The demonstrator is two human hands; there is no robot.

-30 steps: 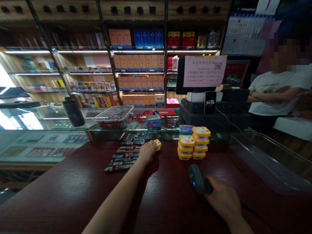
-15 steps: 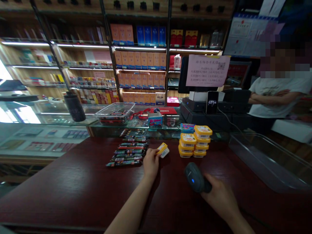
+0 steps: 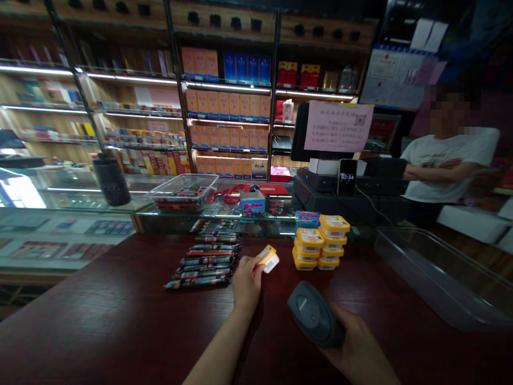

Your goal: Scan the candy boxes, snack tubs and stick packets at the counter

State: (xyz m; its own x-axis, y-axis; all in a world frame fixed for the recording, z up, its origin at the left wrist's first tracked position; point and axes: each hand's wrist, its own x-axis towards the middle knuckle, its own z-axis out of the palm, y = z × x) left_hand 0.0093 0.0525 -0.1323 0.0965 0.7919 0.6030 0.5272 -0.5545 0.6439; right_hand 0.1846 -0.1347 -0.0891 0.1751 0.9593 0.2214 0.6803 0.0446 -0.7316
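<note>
My left hand (image 3: 247,283) pinches a small yellow-lidded plastic tub (image 3: 267,259), tilted so that its white side with a barcode label faces right. In my right hand (image 3: 356,337) is a dark grey barcode scanner (image 3: 315,313), its head pointing up and left towards the tub. My fingers wrap its handle, which is mostly hidden. Stacked yellow tubs (image 3: 320,248) stand beyond the scanner. Left of the held tub, a row of slim dark printed packets (image 3: 206,262) lies on the dark red-brown counter (image 3: 108,305).
An empty-looking clear bin (image 3: 433,283) sits at the right. Behind are a clear tray (image 3: 184,190) of packets, a small blue-pink box (image 3: 253,203), a black bottle (image 3: 111,179), a phone (image 3: 347,177) and a monitor with a pink notice (image 3: 336,126). A person (image 3: 449,155) stands with folded arms.
The scanner has turned towards the left, nearer the held tub, and its blue light no longer shows. The tub is tilted more, with its labelled side more visible. The view has shifted slightly.
</note>
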